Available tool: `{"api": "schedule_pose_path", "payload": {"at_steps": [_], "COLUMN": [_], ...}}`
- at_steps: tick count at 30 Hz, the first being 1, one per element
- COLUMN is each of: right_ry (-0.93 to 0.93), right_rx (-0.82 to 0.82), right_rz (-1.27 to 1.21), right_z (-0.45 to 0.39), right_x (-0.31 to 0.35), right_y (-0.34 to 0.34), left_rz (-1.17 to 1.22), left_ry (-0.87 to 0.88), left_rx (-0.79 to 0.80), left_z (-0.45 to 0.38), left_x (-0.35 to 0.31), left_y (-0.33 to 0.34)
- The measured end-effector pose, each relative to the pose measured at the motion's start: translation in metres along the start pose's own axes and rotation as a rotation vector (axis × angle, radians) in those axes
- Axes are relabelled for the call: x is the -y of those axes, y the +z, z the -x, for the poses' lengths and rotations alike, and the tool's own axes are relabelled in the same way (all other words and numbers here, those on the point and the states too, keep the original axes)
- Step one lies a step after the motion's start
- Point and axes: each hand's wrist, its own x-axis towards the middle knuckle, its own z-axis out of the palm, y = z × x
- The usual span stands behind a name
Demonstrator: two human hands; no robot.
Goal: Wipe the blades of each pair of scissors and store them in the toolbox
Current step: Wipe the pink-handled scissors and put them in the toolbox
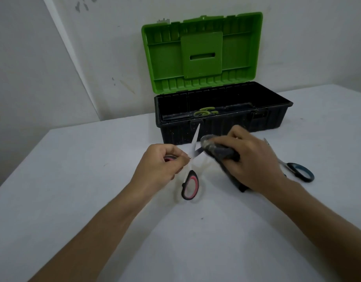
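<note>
My left hand (pixel 161 163) grips the pink-and-black scissors (pixel 190 185) near the pivot, blades spread open and pointing toward the toolbox. My right hand (pixel 250 157) is closed on a dark grey cloth (pixel 216 149) wrapped over one of the blades. A second pair of scissors with blue-black handles (pixel 300 171) lies on the table to the right, partly hidden by my right hand. The black toolbox (pixel 220 127) stands behind with its green lid (pixel 202 51) raised. Green-handled scissors (pixel 205 111) lie inside it.
The white table (pixel 175 237) meets a white wall behind the toolbox. The table's left edge (pixel 18 165) runs diagonally at the left, with a drop beyond it.
</note>
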Motion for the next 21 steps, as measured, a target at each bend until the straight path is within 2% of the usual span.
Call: {"api": "schedule_pose_path", "payload": {"at_steps": [5, 7, 11, 15, 21], "right_ry": [0.128, 0.150, 0.068, -0.047, -0.138], "right_rx": [-0.279, -0.367, -0.410, -0.360, -0.123], "right_rz": [-0.023, -0.097, -0.071, -0.056, 0.025], "right_z": [0.003, 0.004, 0.004, 0.008, 0.010], "right_x": [-0.020, -0.019, -0.009, 0.003, 0.010], "right_y": [-0.017, -0.019, -0.019, -0.017, -0.002], "left_rz": [-0.447, -0.558, -0.686, -0.574, -0.204], "left_ry": [0.329, 0.361, 0.357, 0.253, 0.124], "left_rx": [-0.282, -0.361, -0.372, -0.276, -0.074], "left_z": [0.005, 0.003, -0.010, -0.020, -0.018], "left_x": [-0.009, -0.012, 0.005, 0.023, 0.023], "left_y": [-0.004, -0.008, -0.018, -0.021, -0.012]}}
